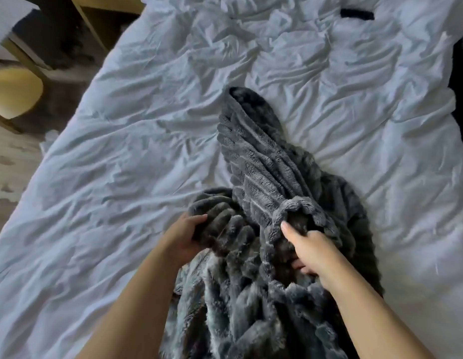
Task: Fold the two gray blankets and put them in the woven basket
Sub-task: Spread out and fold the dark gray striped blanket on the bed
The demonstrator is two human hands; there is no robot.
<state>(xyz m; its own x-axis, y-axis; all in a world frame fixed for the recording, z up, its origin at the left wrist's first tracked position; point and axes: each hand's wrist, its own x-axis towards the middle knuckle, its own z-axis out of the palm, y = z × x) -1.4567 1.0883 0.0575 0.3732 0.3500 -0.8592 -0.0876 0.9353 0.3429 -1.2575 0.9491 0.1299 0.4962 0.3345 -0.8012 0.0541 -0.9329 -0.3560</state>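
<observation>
A dark gray ribbed plush blanket (261, 161) lies bunched on the white bed, one long fold stretching away from me toward the bed's middle. My left hand (185, 238) grips a fluffy bunch of it at its left edge. On the right, my right hand (309, 248) holds another fold, thumb on top and fingers tucked under the fabric. The blanket's near part hangs toward me between my forearms. Only one gray blanket can be told apart. No woven basket is in view.
A crumpled white duvet (121, 151) covers the bed. A small black object (357, 14) lies at the far right of the bed. On the left stand a yellow chair (14, 92) and dark furniture on a patterned floor.
</observation>
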